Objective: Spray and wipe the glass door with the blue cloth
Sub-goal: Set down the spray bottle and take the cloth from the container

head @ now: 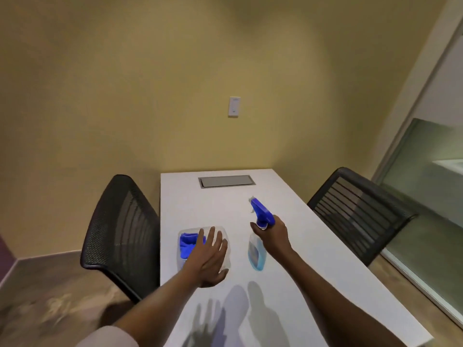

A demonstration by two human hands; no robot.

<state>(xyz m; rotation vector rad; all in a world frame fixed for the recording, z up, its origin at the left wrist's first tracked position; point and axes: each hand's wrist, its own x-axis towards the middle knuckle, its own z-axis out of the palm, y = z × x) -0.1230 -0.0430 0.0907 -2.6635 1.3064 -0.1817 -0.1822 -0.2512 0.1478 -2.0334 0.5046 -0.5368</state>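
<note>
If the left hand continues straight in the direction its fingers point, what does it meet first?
Most likely the blue cloth inside the clear container: the left hand hovers open above it, fingers over the cloth. Its height above is unclear.

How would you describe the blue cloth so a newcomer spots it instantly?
Start at the white table against the yellow wall. On its left side sits a clear plastic tub, under the open left hand. The blue cloth is crumpled inside it: soft and bright blue, unlike the rigid spray bottle in the right hand.
</note>
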